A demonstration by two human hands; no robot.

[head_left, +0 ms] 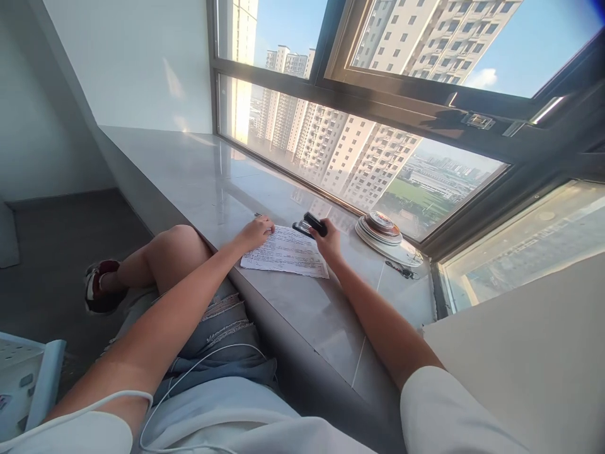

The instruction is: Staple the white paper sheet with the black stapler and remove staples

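A sheet of paper (286, 253) covered in lines of writing lies on the grey window ledge, its edges slightly uneven. My left hand (256, 234) is at the paper's far left corner, fingers curled and closed on its edge. In my right hand (328, 238) is a black stapler (316, 223), its upper arm raised from its base, just beyond the paper's far right corner. My fingers hide the near end of the stapler. A small dark tip of something I cannot make out shows just behind my left hand.
Stacked plate-like discs (380, 231) stand right of the stapler against the window frame. A dark key-like bundle (401, 270) lies beside them. The ledge (302, 315) drops off at my legs. A white cable (203, 359) crosses my lap; a white cart (45, 378) stands lower left.
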